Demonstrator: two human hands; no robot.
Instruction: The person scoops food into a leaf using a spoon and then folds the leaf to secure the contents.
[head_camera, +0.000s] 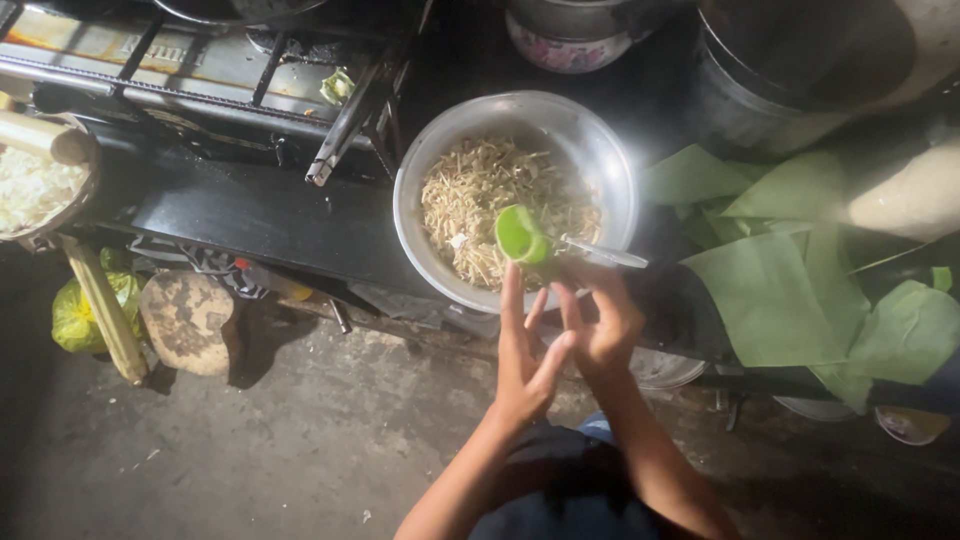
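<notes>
A wide metal bowl (412, 190) with pale shredded food sits on a dark counter. Over its near rim is a small green leaf rolled into a cone (520, 235). My left hand (525, 365) reaches up to the cone, its index finger touching the cone's underside. Just right of it, my right hand (603, 325) pinches a metal spoon (605, 254) that lies level beside the cone, over the bowl's rim. How firmly the left fingers grip the cone is hard to see.
Cut green leaf pieces (770, 290) lie spread to the right. Dark pots (790, 70) stand behind them, and a gas stove (200, 60) is at the back left. A bowl of white food (35, 185), a round wooden block (188, 322) and a yellow-green bag (75, 315) are at left.
</notes>
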